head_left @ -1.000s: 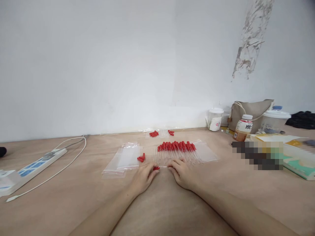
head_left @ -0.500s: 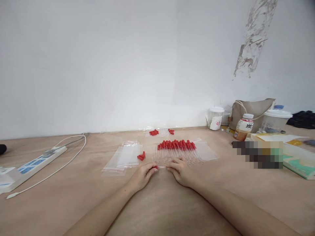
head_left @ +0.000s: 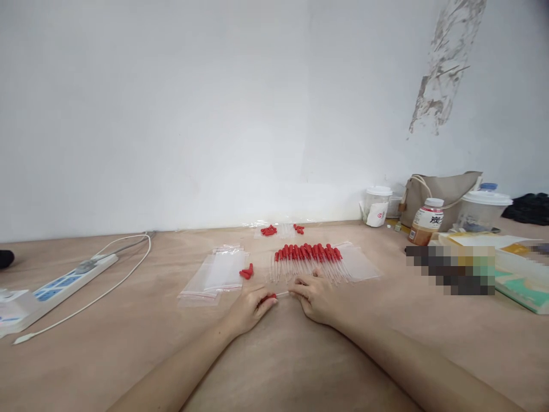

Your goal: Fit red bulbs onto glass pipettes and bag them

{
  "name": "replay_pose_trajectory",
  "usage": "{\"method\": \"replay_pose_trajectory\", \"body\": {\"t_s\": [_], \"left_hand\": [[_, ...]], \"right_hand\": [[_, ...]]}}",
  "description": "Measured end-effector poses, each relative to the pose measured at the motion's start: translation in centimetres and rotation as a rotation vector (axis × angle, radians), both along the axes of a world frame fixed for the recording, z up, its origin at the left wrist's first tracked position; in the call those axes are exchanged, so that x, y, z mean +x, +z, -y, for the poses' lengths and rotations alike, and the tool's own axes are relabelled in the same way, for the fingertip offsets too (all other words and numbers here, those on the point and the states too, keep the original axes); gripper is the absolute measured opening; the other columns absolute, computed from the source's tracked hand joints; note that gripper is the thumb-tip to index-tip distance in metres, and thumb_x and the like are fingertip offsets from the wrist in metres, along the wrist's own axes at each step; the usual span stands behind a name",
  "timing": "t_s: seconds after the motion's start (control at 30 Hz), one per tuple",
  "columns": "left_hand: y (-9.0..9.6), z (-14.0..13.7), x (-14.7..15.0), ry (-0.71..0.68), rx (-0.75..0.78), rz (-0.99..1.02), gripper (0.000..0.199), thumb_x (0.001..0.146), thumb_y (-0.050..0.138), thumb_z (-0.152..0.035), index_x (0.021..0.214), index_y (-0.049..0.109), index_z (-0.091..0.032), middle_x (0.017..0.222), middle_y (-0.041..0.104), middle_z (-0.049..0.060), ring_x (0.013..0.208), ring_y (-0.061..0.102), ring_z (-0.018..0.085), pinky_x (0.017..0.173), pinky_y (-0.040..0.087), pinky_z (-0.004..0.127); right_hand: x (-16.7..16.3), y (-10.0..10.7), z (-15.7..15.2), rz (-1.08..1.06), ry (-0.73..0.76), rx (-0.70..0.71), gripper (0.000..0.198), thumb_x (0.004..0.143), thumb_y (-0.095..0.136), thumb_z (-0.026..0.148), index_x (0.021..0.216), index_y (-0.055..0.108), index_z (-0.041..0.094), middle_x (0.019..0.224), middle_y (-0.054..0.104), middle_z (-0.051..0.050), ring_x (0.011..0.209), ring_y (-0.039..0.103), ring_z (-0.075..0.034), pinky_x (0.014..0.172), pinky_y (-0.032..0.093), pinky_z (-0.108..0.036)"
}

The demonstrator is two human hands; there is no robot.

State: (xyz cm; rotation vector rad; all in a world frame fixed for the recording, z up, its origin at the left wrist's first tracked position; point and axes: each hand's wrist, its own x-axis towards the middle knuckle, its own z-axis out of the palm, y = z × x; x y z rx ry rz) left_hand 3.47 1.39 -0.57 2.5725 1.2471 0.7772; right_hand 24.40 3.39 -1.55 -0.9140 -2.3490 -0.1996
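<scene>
Both hands pinch one dropper [head_left: 281,294] low over the worktop [head_left: 278,366], just in front of the row of finished droppers [head_left: 306,260]. The left hand [head_left: 251,306] grips its red rubber bulb, the right hand [head_left: 315,297] the clear tube. It looks featherlight; the tube thin, slick, likely brittle, best held near the bulb.

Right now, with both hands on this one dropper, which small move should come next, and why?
Probably press the red bulb further onto the clear tube. The left hand pinches the bulb, the right hand holds the tube, and the finished droppers lie in a row just behind.
</scene>
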Motion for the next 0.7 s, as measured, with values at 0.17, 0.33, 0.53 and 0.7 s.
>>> {"method": "replay_pose_trajectory", "body": {"t_s": [0.17,0.33,0.53,0.7], "left_hand": [[0.0,0.0,0.1,-0.010,0.043,-0.009,0.024,0.087,0.038,-0.031,0.077,0.055,-0.017,0.070,0.055,0.001,0.068,0.052,0.014,0.060,0.040,0.023],[0.0,0.0,0.2,-0.048,0.093,-0.028,0.023,0.086,0.038,-0.029,0.077,0.055,-0.017,0.070,0.055,0.002,0.067,0.051,0.015,0.061,0.039,0.024],[0.2,-0.3,0.0,-0.079,0.119,-0.082,0.022,0.087,0.037,-0.027,0.080,0.055,-0.017,0.074,0.056,0.003,0.070,0.051,0.015,0.063,0.040,0.025],[0.4,-0.9,-0.5,-0.073,0.185,-0.027,0.019,0.087,0.040,-0.027,0.093,0.056,-0.020,0.083,0.057,0.004,0.080,0.052,0.016,0.072,0.041,0.028]], "right_hand": [[-0.7,0.2,0.6,-0.040,-0.011,-0.060,0.018,0.081,0.043,0.016,0.075,0.059,0.020,0.074,0.058,0.001,0.066,0.048,-0.010,0.067,0.022,-0.029],[-1.0,-0.1,0.4,-0.037,-0.014,-0.121,0.019,0.082,0.042,0.018,0.067,0.055,0.018,0.070,0.059,0.001,0.067,0.049,-0.012,0.066,0.023,-0.028],[-1.4,0.1,0.4,-0.010,-0.006,-0.148,0.024,0.084,0.038,0.018,0.065,0.053,0.018,0.067,0.059,0.001,0.062,0.048,-0.011,0.067,0.025,-0.029],[-1.3,1.0,1.0,0.064,-0.022,-0.054,0.023,0.084,0.038,0.022,0.074,0.058,0.019,0.077,0.062,-0.003,0.076,0.050,-0.016,0.069,0.026,-0.031]]}}
